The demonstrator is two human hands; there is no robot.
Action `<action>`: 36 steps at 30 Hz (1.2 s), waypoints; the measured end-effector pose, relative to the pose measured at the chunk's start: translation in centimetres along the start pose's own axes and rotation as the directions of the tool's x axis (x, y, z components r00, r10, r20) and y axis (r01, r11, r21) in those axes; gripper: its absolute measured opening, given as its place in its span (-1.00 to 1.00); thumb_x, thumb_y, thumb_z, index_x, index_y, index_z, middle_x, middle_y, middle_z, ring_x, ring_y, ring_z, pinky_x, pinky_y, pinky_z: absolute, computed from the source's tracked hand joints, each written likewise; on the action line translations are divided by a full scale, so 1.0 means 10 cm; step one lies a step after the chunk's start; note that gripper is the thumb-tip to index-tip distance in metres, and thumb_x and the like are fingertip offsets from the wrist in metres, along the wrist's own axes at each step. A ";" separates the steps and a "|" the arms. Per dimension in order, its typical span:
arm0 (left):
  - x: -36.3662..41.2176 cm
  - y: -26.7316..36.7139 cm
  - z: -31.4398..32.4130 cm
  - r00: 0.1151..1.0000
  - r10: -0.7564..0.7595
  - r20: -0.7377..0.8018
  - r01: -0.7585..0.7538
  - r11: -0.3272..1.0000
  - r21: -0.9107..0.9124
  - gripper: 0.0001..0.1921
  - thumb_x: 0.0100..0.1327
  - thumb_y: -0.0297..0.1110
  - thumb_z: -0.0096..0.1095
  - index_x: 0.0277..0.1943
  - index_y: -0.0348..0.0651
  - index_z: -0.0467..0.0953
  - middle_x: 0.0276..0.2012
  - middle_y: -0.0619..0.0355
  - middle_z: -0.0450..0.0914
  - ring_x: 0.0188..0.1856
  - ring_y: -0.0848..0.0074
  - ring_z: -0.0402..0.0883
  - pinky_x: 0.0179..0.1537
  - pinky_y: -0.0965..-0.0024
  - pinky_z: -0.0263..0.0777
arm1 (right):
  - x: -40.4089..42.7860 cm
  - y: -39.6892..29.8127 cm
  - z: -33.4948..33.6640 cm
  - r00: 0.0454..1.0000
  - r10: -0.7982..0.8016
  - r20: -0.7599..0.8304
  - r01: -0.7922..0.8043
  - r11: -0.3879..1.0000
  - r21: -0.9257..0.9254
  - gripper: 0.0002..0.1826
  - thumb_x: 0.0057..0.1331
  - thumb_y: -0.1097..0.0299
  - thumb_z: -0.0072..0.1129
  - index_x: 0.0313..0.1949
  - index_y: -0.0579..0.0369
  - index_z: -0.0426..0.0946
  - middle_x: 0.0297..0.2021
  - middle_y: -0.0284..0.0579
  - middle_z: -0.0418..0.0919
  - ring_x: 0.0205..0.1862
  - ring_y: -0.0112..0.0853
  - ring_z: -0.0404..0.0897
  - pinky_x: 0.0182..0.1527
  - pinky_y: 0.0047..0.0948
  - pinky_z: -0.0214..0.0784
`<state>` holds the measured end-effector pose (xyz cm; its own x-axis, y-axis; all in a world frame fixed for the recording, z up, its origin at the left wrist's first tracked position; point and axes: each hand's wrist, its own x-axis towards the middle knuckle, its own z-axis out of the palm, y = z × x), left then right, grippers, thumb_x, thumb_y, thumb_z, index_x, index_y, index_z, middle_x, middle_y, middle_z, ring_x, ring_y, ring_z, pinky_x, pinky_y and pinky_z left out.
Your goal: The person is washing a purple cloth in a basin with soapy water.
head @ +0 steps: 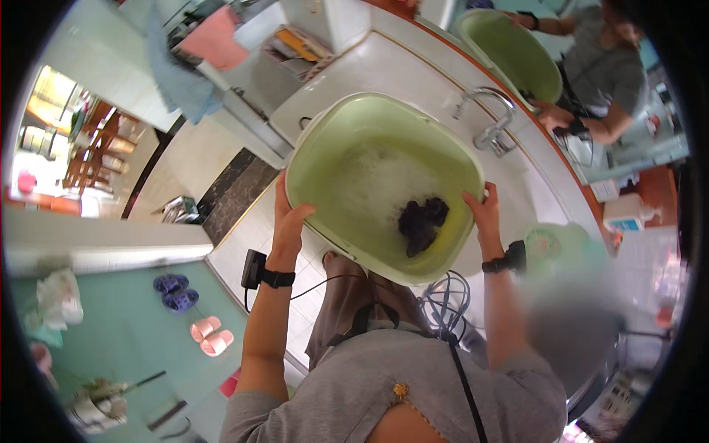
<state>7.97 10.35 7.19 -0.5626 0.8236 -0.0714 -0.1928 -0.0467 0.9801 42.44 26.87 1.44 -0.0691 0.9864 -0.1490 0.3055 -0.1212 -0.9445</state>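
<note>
Both hands hold a large green plastic basin (338, 160) by its rim, over a white sink counter. My left hand (290, 217) grips the left side, thumb over the rim. On the right side my right hand (483, 209) has its thumb on the rim, with the other fingers outside. Foamy water (382, 177) lies in the basin. A dark wet cloth (422, 224) rests in it towards the lower right. Straps with small devices are on both wrists.
A chrome faucet (496, 124) stands right of the basin, before a mirror. A soap bottle (626, 212) is at the far right. Coiled cables (448, 302) hang near my legs. Blue slippers (176, 292) and pink slippers (212, 335) lie on the floor at the left.
</note>
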 end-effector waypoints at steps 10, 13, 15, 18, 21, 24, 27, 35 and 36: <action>-1.14 -0.64 -1.29 0.756 -0.004 -0.655 0.138 0.979 0.153 -0.75 -0.20 -0.46 0.20 -0.39 -0.29 0.36 -0.47 0.20 0.37 -0.41 0.51 0.36 -0.36 0.42 0.32 | -0.33 -0.64 0.81 0.925 -0.321 0.203 0.282 0.938 0.199 -0.53 0.10 0.58 0.13 0.02 0.13 0.29 -0.23 -0.12 0.50 -0.23 -0.45 0.45 -0.18 -0.48 0.34; -1.88 -0.67 -1.70 0.711 0.002 -0.703 0.202 0.957 0.207 -0.71 -0.13 -0.30 0.25 -0.38 -0.28 0.37 -0.52 0.20 0.35 -0.43 0.53 0.35 -0.38 0.40 0.30 | -0.77 -1.07 1.18 0.799 -0.399 0.451 0.328 0.916 0.230 -0.58 0.15 0.60 0.06 0.02 0.15 0.29 -0.19 -0.08 0.50 -0.18 -0.44 0.47 -0.13 -0.48 0.34; -2.46 -0.44 -1.83 0.688 0.013 -0.726 0.197 0.959 0.204 -0.70 -0.04 -0.30 0.25 -0.29 -0.30 0.42 -0.47 0.20 0.43 -0.38 0.59 0.40 -0.34 0.46 0.33 | -1.15 -1.16 1.54 0.727 -0.392 0.564 0.351 0.918 0.185 -0.62 0.16 0.60 0.05 -0.01 0.17 0.29 -0.18 -0.10 0.50 -0.18 -0.44 0.48 -0.11 -0.49 0.34; -3.47 -0.60 -2.27 0.648 0.005 -0.762 0.202 0.963 0.178 -0.68 0.05 -0.33 0.23 -0.16 -0.34 0.47 -0.38 0.19 0.53 -0.33 0.63 0.46 -0.28 0.52 0.34 | -1.66 -0.97 2.30 0.602 -0.388 0.698 0.419 0.897 0.137 -0.67 0.13 0.58 0.03 -0.07 0.17 0.33 -0.22 -0.15 0.49 -0.21 -0.44 0.48 -0.12 -0.52 0.33; -4.65 -0.63 -2.53 0.551 -0.156 -0.820 0.224 0.974 -0.035 -0.61 -0.02 -0.29 0.25 -0.11 -0.31 0.49 -0.34 0.07 0.60 -0.39 0.50 0.53 -0.32 0.41 0.40 | -2.64 -0.96 2.96 0.343 -0.391 0.854 0.529 0.832 0.169 -0.69 0.08 0.60 0.00 -0.12 0.18 0.36 -0.24 -0.17 0.46 -0.25 -0.48 0.47 -0.18 -0.54 0.33; -5.59 -0.73 -2.77 0.392 -0.273 -0.879 0.319 0.936 -0.149 -0.59 -0.04 -0.37 0.27 -0.09 -0.35 0.49 -0.34 0.08 0.61 -0.40 0.52 0.55 -0.34 0.43 0.41 | -3.43 -0.59 3.62 0.123 -0.332 0.935 0.320 0.905 0.279 -0.68 0.09 0.59 0.01 -0.11 0.17 0.36 -0.29 -0.18 0.48 -0.31 -0.49 0.47 -0.27 -0.55 0.34; -6.48 -0.71 -2.92 0.099 -0.274 -0.957 -0.222 0.931 -0.290 -0.60 -0.11 -0.54 0.23 -0.11 -0.41 0.50 -0.33 0.05 0.61 -0.39 0.43 0.59 -0.33 0.39 0.47 | -4.58 -0.32 4.17 -0.004 -0.141 0.990 0.213 0.967 0.139 -0.67 0.11 0.56 0.06 -0.09 0.14 0.34 -0.38 -0.23 0.50 -0.43 -0.53 0.47 -0.42 -0.57 0.33; -8.72 -0.20 -3.39 -0.302 -0.280 -0.911 -0.410 0.901 -0.141 -0.56 -0.19 -0.65 0.08 -0.10 -0.47 0.45 -0.30 -0.04 0.58 -0.37 0.30 0.60 -0.31 0.32 0.53 | -7.52 0.11 5.05 -0.532 0.104 0.840 0.037 0.994 -0.099 -0.60 0.24 0.29 0.16 0.05 0.03 0.35 -0.25 -0.25 0.55 -0.32 -0.54 0.53 -0.34 -0.57 0.39; -8.95 -0.11 -3.34 -0.359 -0.252 -0.899 -0.408 0.908 -0.091 -0.56 -0.18 -0.65 0.05 -0.11 -0.48 0.45 -0.30 -0.04 0.58 -0.37 0.30 0.60 -0.30 0.33 0.53 | -7.85 0.12 5.04 -0.619 0.126 0.775 -0.047 0.979 -0.196 -0.59 0.26 0.25 0.15 0.07 0.02 0.35 -0.21 -0.26 0.54 -0.28 -0.54 0.54 -0.32 -0.56 0.40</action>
<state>31.75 -82.19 6.31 -0.4721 -0.7920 -0.3872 -0.0186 -0.4301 0.9026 0.39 -56.27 -2.72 -0.6549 -0.7120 -0.2534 0.4886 -0.1432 -0.8607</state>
